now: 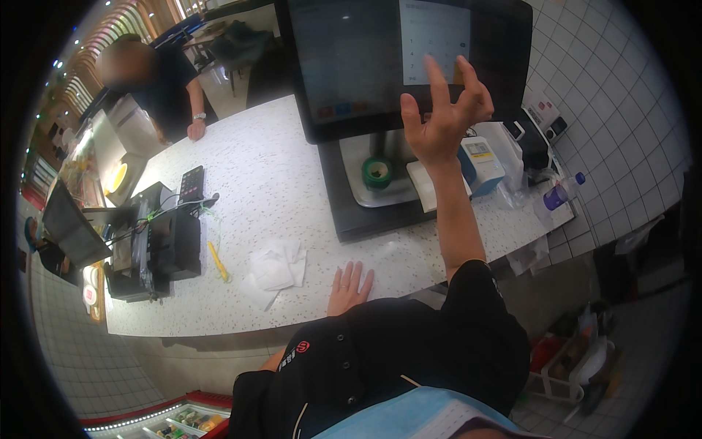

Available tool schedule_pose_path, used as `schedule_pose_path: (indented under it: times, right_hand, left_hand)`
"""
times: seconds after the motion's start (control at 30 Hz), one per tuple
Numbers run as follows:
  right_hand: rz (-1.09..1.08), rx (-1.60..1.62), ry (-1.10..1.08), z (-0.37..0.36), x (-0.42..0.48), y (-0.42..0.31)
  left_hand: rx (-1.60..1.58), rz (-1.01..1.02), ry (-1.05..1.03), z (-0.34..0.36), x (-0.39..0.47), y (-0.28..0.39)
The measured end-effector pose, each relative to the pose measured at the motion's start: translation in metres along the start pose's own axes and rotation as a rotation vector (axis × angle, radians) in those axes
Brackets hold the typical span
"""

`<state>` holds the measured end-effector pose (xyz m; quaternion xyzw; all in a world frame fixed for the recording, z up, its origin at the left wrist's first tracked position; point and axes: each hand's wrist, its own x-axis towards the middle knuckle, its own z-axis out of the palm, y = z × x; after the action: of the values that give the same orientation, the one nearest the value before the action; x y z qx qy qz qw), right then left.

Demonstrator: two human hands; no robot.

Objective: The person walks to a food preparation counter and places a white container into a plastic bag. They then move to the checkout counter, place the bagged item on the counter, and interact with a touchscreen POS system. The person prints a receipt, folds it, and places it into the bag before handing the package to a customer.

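My right hand (447,115) is raised with fingers spread in front of a touchscreen point-of-sale terminal (351,71). Its index finger is at a lit number pad (433,27) on the screen; whether the fingertip touches the glass I cannot tell. My left hand (351,288) lies palm down on the speckled white counter (263,192), fingers a little apart, holding nothing. To its left is a crumpled heap of white paper napkins (277,269). On the terminal's metal base plate (351,159) sits a roll of green tape (377,173).
Farther left are a yellow pen (218,262), a black keypad device (192,182), a black printer-like box (175,241) and a tilted monitor (74,219). A person (170,88) stands across the counter. At right are a blue-and-white box (482,164) and a plastic bottle (559,195).
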<state>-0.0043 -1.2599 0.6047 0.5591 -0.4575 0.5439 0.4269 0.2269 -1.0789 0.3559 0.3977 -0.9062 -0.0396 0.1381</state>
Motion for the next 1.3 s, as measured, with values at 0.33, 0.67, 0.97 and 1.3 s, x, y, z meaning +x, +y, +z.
schedule_pose_path:
  times: [0.33, 0.67, 0.97, 1.3]
  right_hand:
    - [0.046, -0.095, -0.028, -0.003, 0.018, 0.013]
    - [0.068, -0.088, -0.033, -0.005, 0.003, 0.024]
    - [0.142, -0.076, 0.033, -0.018, -0.016, 0.022]
    - [0.147, -0.021, 0.044, -0.028, -0.028, 0.034]
  left_hand:
    - [0.011, -0.014, -0.007, -0.002, 0.001, 0.002]
    - [0.016, -0.006, -0.008, -0.004, 0.002, 0.002]
    - [0.022, -0.006, -0.004, -0.003, -0.001, 0.002]
    - [0.026, -0.007, 0.004, 0.001, 0.001, 0.002]
